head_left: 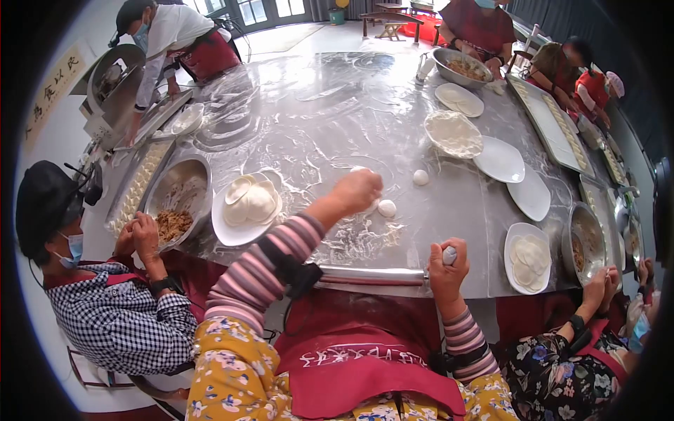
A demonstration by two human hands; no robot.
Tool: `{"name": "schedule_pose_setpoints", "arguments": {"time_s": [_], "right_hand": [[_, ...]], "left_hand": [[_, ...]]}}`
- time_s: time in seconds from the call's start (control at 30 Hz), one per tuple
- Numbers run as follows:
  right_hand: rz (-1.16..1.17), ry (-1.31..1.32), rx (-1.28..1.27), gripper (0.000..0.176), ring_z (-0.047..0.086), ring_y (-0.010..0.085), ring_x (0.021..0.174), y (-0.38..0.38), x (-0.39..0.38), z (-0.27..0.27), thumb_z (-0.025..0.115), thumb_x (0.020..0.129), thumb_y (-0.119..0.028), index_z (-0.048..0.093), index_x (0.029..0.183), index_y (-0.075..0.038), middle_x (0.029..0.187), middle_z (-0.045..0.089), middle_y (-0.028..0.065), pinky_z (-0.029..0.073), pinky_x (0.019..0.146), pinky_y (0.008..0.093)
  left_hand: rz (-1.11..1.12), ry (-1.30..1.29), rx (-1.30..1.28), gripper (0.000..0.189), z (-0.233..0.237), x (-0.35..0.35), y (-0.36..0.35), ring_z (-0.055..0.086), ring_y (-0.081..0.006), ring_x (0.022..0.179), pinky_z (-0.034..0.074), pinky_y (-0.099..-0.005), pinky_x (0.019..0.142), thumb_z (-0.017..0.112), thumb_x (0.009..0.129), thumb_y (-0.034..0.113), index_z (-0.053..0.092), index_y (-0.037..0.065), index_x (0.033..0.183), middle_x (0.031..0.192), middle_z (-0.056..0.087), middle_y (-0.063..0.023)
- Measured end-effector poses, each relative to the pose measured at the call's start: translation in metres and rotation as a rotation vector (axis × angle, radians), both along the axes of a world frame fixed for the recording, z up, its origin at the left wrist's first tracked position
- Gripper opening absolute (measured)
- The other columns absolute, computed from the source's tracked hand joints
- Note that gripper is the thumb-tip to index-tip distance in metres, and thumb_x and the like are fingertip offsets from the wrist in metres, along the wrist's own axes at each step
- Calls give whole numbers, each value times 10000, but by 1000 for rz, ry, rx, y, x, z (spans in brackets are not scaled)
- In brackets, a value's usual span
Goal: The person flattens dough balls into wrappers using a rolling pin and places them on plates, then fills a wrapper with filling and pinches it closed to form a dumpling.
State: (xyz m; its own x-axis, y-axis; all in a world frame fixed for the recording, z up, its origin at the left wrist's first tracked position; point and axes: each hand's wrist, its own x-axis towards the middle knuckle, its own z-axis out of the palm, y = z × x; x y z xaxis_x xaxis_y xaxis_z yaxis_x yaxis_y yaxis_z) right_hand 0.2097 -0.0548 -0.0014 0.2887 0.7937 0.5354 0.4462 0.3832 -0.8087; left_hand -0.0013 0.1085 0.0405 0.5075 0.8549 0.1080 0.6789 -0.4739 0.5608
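Observation:
My left hand [354, 193] hovers over the floured steel table [309, 126] with its fingers curled together; what they hold, if anything, I cannot tell. Small white dough balls [387, 208] lie right beside that hand, one partly behind it. Another dough ball [420, 177] sits farther to the right. At the near table edge, my right hand [449, 274] is wrapped around the handle of a metal rolling pin [372, 276], which lies along the edge. Loose flour is scattered between the pin and the dough. To the left, a white plate [219, 228] carries a stack of round dough wrappers [251, 202].
On the left, a person in a checked shirt [126, 319] works by a filling bowl [200, 175] and a dumpling tray [112, 226]. To the right stand a flour plate [453, 133], white plates [500, 160], a wrapper plate [512, 281] and another bowl [586, 231]. Other people work around the table.

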Motion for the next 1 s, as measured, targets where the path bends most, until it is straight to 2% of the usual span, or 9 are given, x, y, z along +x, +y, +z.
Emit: {"name": "schedule_pose_setpoints", "arguments": {"time_s": [0.27,0.4,0.47,0.53,0.63,0.7,0.87,0.93,1.0], "right_hand": [[-16,21,-14,175,465,149,515,2,1,-6,647,815,-27,473,830,-40,699,494,70,393,479,276],[8,-7,23,159,472,105,488,1,2,-5,613,838,-12,457,835,-46,695,476,44,382,428,245],[18,-30,45,149,466,63,462,-4,0,-4,581,859,3,443,851,-53,689,459,16,371,383,215],[-9,92,-148,174,492,175,522,-13,-1,3,652,804,-23,482,825,-47,671,502,76,403,485,298],[-29,-34,0,200,542,251,526,18,3,-13,669,772,-4,493,857,-45,652,535,102,417,481,346],[-100,-393,198,207,543,328,521,49,-3,5,673,773,-31,484,850,-60,645,533,132,413,464,373],[55,22,-85,206,549,356,530,72,-15,15,679,767,-43,486,837,-60,629,535,156,426,469,377],[-24,-148,34,209,548,345,521,49,-4,8,681,766,-44,485,835,-61,632,535,151,426,466,370],[-96,-310,161,211,548,335,512,30,-4,1,683,764,-44,484,833,-63,634,536,145,426,464,363]], "left_hand": [[-145,211,293,197,-20,31,-15,600,-334,872,482,-423,721,632,685,51,597,49,879,876,600,-154],[-120,76,125,218,-9,30,-40,627,-318,780,491,-398,673,641,688,75,583,28,893,822,629,-148],[-99,-191,-152,205,-5,18,-53,637,-285,762,492,-372,668,637,698,89,599,11,883,795,639,-144],[-120,-109,-271,190,-18,3,-60,636,-271,734,492,-346,662,634,705,107,623,-7,856,760,641,-149],[-74,-110,-391,151,-26,-7,-68,637,-273,709,496,-350,650,649,706,116,653,-3,798,744,649,-159],[-115,-120,-413,148,-24,-2,-66,639,-273,702,496,-352,644,656,704,119,658,-1,791,740,650,-161],[-87,70,-252,140,-13,10,-63,638,-268,660,492,-349,617,670,712,121,656,-4,773,723,642,-164],[-97,24,-204,148,-26,-2,-70,641,-247,650,490,-346,606,664,723,121,643,-11,786,687,638,-143],[98,-243,-479,155,-40,-12,-79,641,-220,651,487,-347,591,653,730,116,622,-18,801,673,628,-115]]}}
